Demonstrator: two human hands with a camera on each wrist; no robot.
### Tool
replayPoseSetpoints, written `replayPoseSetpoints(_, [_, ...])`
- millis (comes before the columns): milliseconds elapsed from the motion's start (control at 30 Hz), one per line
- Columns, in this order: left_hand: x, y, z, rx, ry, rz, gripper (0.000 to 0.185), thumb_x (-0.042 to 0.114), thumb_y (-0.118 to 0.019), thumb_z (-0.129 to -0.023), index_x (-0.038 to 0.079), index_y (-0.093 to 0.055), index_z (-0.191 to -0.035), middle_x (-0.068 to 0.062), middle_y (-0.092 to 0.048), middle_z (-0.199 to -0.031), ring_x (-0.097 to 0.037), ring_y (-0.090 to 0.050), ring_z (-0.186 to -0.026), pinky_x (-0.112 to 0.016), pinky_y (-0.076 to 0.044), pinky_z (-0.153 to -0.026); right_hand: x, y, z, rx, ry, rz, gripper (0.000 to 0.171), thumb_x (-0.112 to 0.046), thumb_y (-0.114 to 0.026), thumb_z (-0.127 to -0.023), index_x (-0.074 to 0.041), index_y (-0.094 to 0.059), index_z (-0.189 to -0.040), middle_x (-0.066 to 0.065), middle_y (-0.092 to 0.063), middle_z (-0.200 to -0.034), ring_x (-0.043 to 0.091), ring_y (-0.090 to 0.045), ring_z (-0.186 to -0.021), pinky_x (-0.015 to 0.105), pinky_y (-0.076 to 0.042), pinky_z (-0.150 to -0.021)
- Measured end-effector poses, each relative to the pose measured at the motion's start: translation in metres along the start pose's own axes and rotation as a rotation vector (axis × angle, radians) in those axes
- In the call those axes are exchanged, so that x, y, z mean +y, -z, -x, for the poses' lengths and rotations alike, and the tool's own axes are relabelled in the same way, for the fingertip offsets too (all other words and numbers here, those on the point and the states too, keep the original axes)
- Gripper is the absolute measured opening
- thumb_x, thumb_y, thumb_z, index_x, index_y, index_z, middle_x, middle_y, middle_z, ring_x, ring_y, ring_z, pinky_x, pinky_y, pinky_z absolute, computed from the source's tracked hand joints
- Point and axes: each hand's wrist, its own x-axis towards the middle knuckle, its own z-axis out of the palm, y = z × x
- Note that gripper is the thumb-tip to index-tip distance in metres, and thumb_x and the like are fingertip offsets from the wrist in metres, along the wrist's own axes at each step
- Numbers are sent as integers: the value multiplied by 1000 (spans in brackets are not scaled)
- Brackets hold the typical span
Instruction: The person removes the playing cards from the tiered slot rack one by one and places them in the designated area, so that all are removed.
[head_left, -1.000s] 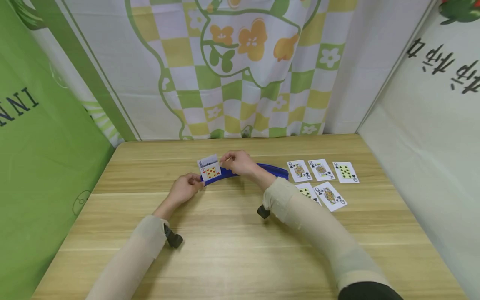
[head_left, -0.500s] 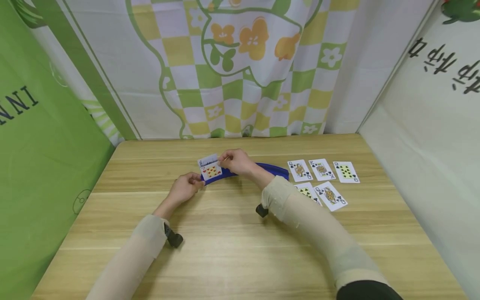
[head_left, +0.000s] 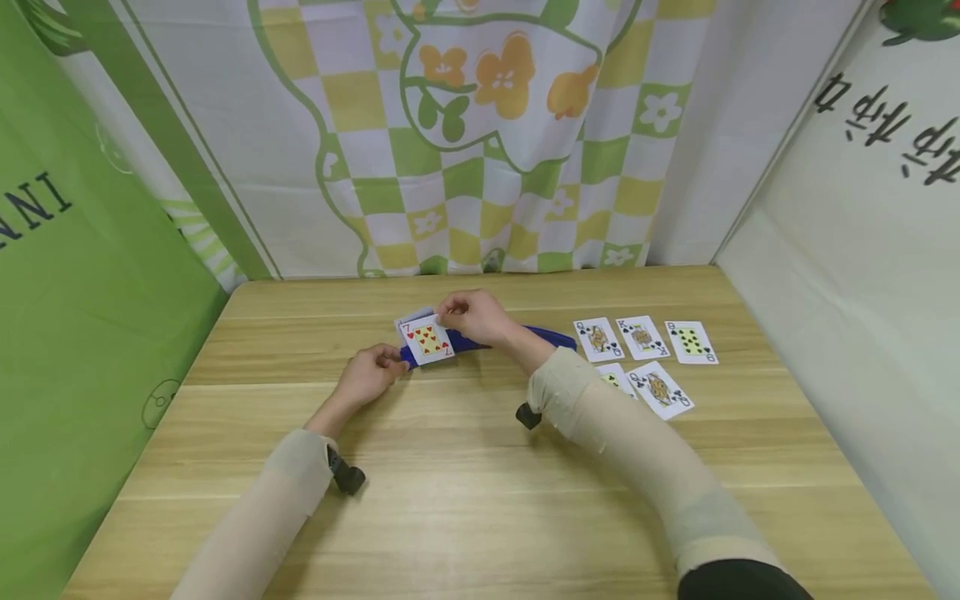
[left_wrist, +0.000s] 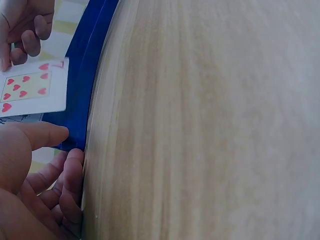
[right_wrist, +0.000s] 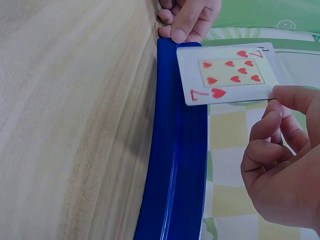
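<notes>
A curved blue card holder point(head_left: 468, 343) stands on the table. My left hand point(head_left: 369, 377) grips its left end, with the thumb on the near side in the left wrist view. The right hand point(head_left: 477, 321) pinches the seven of hearts point(head_left: 427, 340) by its upper right corner, between thumb and fingers. This card is tilted in front of the holder's left part, its whole face showing in the right wrist view point(right_wrist: 230, 75). Behind it, a second card point(head_left: 416, 316) stands at the holder, mostly hidden.
Face up to the right lie a queen point(head_left: 598, 340), a king point(head_left: 642, 337), a nine of spades point(head_left: 692, 342) and a queen of clubs point(head_left: 660, 389). A card with clubs point(head_left: 617, 377) is partly behind the right forearm. A patterned curtain point(head_left: 495, 208) hangs behind the wooden table point(head_left: 465, 500).
The right hand has moved slightly up, drawing the seven of hearts up and a little right from the holder. More of the card behind is covered. The left hand stays put.
</notes>
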Motion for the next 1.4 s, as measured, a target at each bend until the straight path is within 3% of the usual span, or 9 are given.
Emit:
replayPoseSetpoints(367, [2, 1, 0, -1, -2, -7, 36, 30, -67, -93, 4, -64, -118, -12, -71, -99, -19, -63, -81, -26, -47, -71, 1, 13, 8, -27, -32, -5, 14, -23, -67, -95, -11, -71, -102, 2, -64, -92, 26, -61, -85, 23, -47, -65])
replayPoseSetpoints(600, [-1, 0, -1, 0, 0, -14, 36, 30, -67, -93, 5, -65, -118, -10, -71, -98, -18, -62, -79, -26, -45, -71, 6, 21, 15, -40, -75, -21, 15, -23, -66, -95, -11, -70, -103, 3, -65, -97, 19, -57, -81, 32, -50, -72])
replayPoseSetpoints(833, [-1, 0, -1, 12, -14, -11, 35, 28, -68, -93, 3, -65, -117, -12, -71, -97, -17, -62, -78, -26, -46, -70, 11, 31, 25, -71, -94, -12, 14, -25, -65, -96, -13, -70, -102, 9, -61, -89, 16, -51, -70, 28, -42, -64])
replayPoseSetpoints(1100, [1, 0, 0, 9, -14, -4, 35, 29, -68, -93, 3, -65, -116, -12, -71, -97, -17, -62, -76, -27, -46, -68, 16, 41, 35, -71, -96, 28, 15, -27, -65, -96, -15, -70, -102, 4, -59, -79, 14, -51, -68, 28, -42, -63])
replayPoseSetpoints(1400, [2, 1, 1, -6, -3, -3, 34, 29, -67, -94, 4, -64, -117, -11, -70, -98, -17, -61, -77, -26, -46, -68, 17, 50, 47, -62, -137, 27, 16, -28, -64, -97, -15, -70, -104, 10, -65, -98, 16, -53, -75, 29, -44, -66])
